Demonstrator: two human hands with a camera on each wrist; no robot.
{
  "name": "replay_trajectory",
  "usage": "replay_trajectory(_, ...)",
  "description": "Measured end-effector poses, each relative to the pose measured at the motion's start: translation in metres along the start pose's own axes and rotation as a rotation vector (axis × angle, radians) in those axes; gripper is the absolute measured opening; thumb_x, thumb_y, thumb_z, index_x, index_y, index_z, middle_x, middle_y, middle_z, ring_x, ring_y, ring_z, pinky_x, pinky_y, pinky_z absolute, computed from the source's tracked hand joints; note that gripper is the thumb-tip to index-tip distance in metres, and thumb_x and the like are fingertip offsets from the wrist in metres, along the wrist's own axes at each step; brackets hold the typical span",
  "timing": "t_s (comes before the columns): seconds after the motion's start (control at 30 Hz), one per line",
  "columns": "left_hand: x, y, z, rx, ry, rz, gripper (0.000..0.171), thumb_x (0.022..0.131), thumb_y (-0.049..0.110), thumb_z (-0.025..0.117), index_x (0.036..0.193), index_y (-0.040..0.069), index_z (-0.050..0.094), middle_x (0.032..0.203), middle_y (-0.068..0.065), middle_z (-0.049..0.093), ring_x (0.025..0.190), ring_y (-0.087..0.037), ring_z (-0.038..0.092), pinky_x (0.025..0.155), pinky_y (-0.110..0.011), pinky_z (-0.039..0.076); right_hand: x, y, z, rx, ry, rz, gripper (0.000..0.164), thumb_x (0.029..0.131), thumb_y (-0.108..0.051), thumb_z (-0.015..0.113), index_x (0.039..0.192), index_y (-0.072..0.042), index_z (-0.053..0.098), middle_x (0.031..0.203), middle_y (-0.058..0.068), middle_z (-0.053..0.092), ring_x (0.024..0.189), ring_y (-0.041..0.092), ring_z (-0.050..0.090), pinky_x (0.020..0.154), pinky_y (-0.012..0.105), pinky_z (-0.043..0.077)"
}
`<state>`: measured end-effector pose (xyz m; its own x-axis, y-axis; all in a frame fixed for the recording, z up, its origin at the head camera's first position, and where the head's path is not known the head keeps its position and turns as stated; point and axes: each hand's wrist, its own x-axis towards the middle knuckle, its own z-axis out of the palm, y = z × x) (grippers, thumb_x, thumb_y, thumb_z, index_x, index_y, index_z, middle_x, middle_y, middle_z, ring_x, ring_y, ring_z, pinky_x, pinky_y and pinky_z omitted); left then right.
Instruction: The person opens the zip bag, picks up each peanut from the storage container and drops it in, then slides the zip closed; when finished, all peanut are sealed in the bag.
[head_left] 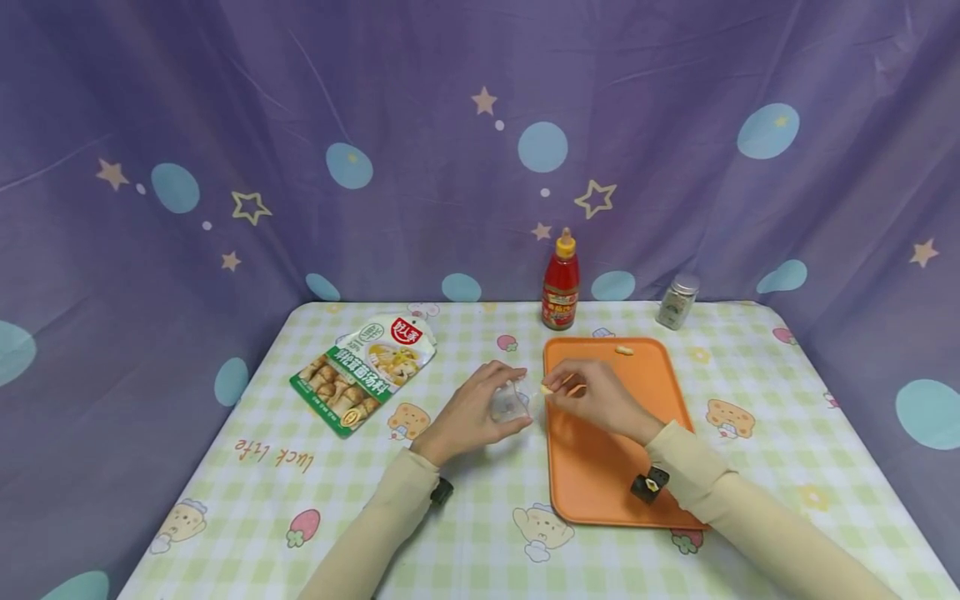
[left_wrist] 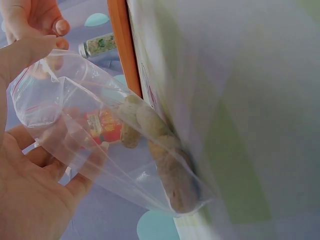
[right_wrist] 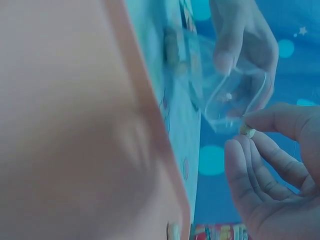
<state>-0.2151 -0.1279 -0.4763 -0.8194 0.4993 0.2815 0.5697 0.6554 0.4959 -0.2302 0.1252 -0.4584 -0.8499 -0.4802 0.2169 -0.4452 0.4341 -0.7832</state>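
My left hand holds a clear zip bag by its mouth, with thumb and fingers spread to either side. The left wrist view shows several peanuts lying at the bottom of the bag, close to the tablecloth. Between thumb and fingertips, my right hand pinches a peanut. That peanut is right at the open mouth of the bag, over the left edge of the orange tray. Another peanut lies near the tray's far edge.
A soup-seasoning pouch lies flat on the checked tablecloth at the left. Behind the tray stand a red sauce bottle with a yellow cap and a small spice jar. A purple curtain hangs at the table's back.
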Motion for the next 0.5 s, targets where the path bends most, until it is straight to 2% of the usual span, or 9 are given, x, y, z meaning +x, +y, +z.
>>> replay_trajectory(0.27,-0.001,0.0,-0.001,-0.005,0.0,0.012,0.07,0.086,0.044,0.084,0.145,0.015,0.06,0.132,0.001,0.062,0.123,-0.015,0.058,0.107,-0.04,0.053,0.003,-0.012,0.015,0.011,-0.036,-0.009,0.013,0.091,-0.012,0.079,0.103,-0.014,0.076,0.097,-0.001,0.077,0.086,0.009,0.07,0.081,0.028,0.061)
replay_trajectory(0.5,-0.001,0.001,-0.002,-0.004,0.01,0.021,0.071,0.086,0.043,0.084,0.145,0.013,0.06,0.132,0.003,0.062,0.124,-0.015,0.058,0.109,-0.04,0.053,0.006,-0.016,0.019,0.027,-0.049,-0.012,0.012,0.092,-0.012,0.079,0.103,-0.016,0.076,0.099,-0.002,0.077,0.086,0.009,0.071,0.083,0.027,0.061)
